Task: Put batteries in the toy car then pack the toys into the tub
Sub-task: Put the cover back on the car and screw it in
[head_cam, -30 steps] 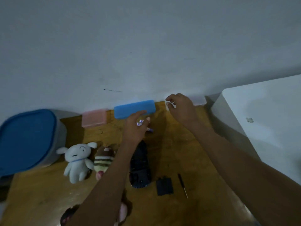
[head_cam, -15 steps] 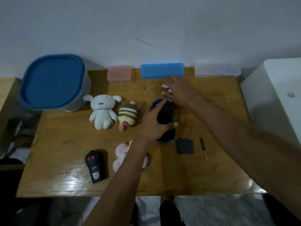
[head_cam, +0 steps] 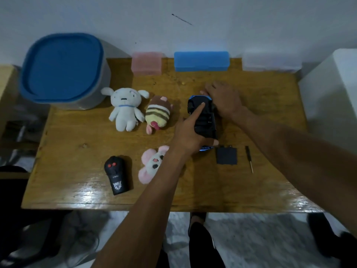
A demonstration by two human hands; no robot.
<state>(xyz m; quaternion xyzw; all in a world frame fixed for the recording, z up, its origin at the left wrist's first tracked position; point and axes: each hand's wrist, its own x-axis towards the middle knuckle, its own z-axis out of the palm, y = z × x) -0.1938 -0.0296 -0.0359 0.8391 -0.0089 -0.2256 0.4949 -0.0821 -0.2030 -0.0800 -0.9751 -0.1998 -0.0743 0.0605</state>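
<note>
- Head view, one camera only. Toy car (head_cam: 203, 118) lay belly-up on the wooden table (head_cam: 77, 151), between the striped plush (head_cam: 157, 114) and the loose battery cover (head_cam: 226, 156).
- Left hand (head_cam: 188, 136) had come back from the far edge, where it was a second before, and now gripped the car: thumb under the near end, forefinger stretched along the underside, other fingers curled round the body.
- Right hand (head_cam: 224, 99) had left the clear case (head_cam: 270, 61) by the wall and settled at the car's far end, palm down, fingers fairly straight. Its fingertips were hidden behind the car; I could not tell whether it pinched a battery.
- Batteries seen near the blue case (head_cam: 201, 61) half a second earlier no longer showed on the table there; I judged they were under the right hand or going into the bay.
- Screwdriver (head_cam: 249, 158) lay untouched just beside the cover, so closing up was not yet done.
- Tub (head_cam: 63, 70) stood at the far left corner with its blue lid on. White plush (head_cam: 125, 108), pink plush (head_cam: 152, 163) and black remote (head_cam: 116, 175) all lay on the table, unpacked.
- My reading: battery step under way, packing not begun.
</note>
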